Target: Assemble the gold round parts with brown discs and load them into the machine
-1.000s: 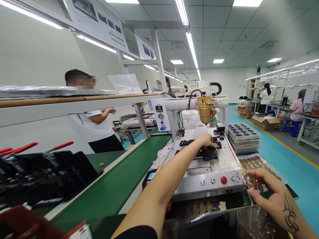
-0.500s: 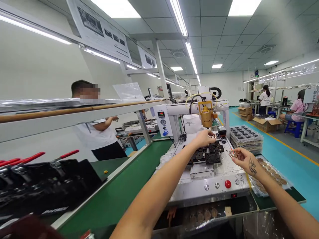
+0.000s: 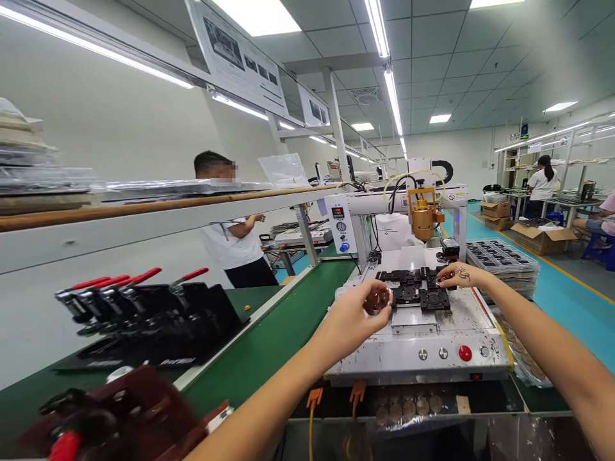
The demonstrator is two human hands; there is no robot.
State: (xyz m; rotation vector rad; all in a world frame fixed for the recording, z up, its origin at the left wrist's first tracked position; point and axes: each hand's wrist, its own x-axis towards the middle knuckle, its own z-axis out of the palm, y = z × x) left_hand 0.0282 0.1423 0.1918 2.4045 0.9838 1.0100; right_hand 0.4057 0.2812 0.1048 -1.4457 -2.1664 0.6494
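Observation:
My left hand [image 3: 346, 319] is curled in front of the machine, pinching a round copper-coloured disc [image 3: 383, 298] with a shiny rim. It hovers just left of and nearer than the black fixture [image 3: 435, 301]. On the fixture's right part, the fingertips of my right hand [image 3: 460, 275] are pinched together; a small part between them is too hidden to name. The fixture lies on the white bed of a benchtop machine [image 3: 365, 356], below a gold cylindrical head [image 3: 423, 223].
Stacked trays of black parts [image 3: 504, 256] stand right of the machine, with bagged round discs [image 3: 523, 352] nearer. A green belt [image 3: 276, 339] runs along the left. Red-handled clamps [image 3: 139, 301] stand beyond it. A person [image 3: 235, 250] stands behind the shelf.
My left hand has drawn back from the fixture and now has a disc. My right hand has moved from beside the machine bed onto the fixture. The view has turned left.

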